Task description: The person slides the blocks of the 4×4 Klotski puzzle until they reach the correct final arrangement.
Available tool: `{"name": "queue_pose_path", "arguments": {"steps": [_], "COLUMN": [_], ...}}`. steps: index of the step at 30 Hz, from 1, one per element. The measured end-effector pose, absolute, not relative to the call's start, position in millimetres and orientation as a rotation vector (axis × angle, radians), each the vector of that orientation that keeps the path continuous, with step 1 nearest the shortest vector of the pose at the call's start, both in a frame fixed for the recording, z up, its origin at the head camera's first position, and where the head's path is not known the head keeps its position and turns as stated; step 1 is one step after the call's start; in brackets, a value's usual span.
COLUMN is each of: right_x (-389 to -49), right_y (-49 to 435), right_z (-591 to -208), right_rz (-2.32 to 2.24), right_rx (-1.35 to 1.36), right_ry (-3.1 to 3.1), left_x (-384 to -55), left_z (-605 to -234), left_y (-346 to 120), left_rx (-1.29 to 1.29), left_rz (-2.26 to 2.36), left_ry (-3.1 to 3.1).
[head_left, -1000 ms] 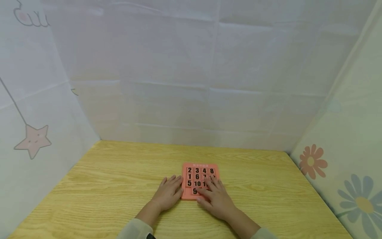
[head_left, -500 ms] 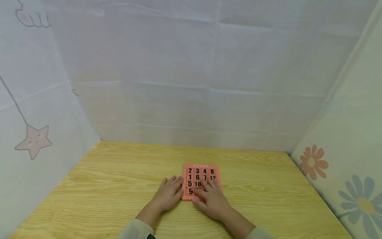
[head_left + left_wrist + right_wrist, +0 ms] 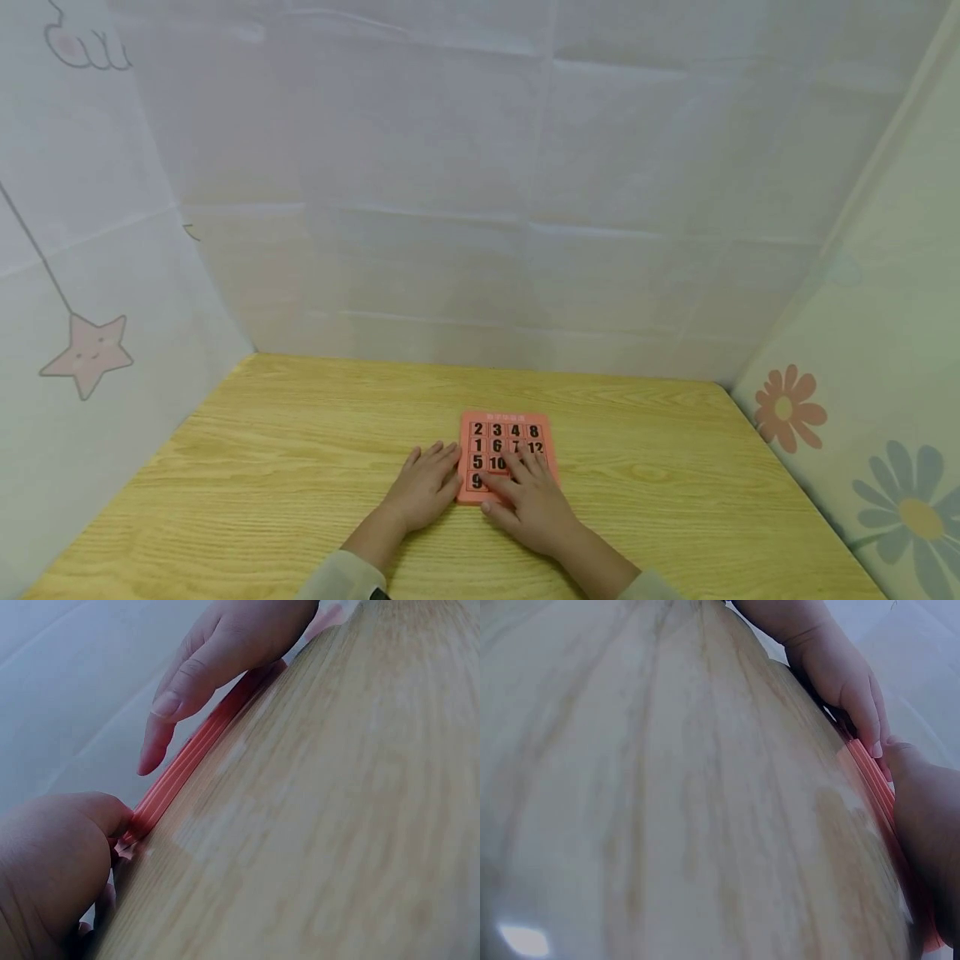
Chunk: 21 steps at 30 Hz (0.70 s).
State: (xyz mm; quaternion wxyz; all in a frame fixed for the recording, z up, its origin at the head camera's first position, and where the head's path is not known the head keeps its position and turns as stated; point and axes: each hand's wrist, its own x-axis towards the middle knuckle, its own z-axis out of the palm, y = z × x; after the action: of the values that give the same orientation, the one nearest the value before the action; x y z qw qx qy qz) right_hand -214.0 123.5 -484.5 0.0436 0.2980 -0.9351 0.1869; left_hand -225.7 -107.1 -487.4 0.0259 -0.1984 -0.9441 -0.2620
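A pink number slide puzzle (image 3: 525, 417) lies flat on the table, with black numerals on its square tiles. My left hand (image 3: 423, 490) rests at its left side, fingertips and thumb against the edge; the left wrist view shows the thumb (image 3: 112, 814) right at the corner of the pink frame (image 3: 180, 765). Over the lower right tiles spreads my right hand (image 3: 536, 504), its fingers extended and one fingertip beside the 9 tile (image 3: 477, 482). It hides most of the bottom row and part of the row above. The top row reads 2, 3, 4, 8.
The wood-grain table (image 3: 300, 433) extends around the puzzle on all sides. Pale cloth walls enclose it: the back one (image 3: 450, 250) plain, the left with a pink star (image 3: 87, 356), the right with printed flowers (image 3: 789, 408).
The 9 tile has slid left into the bottom left corner, and my right hand has shifted left with it. During the last half second hardly anything moves. My left hand stays put.
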Motion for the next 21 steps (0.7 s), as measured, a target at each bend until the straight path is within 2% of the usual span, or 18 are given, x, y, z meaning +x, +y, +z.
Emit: {"name": "queue_pose_path", "arguments": {"steps": [21], "right_x": [-210.6], "right_y": [157.7], "right_z": [-490.3], "right_rz": [0.602], "right_rx": [0.761], "right_ry": [-2.807], "left_x": [-225.9], "left_z": [-488.2], "left_y": [-107.8], "left_rx": [-0.628], "left_rz": [-0.787], "left_ry": [-2.927]}}
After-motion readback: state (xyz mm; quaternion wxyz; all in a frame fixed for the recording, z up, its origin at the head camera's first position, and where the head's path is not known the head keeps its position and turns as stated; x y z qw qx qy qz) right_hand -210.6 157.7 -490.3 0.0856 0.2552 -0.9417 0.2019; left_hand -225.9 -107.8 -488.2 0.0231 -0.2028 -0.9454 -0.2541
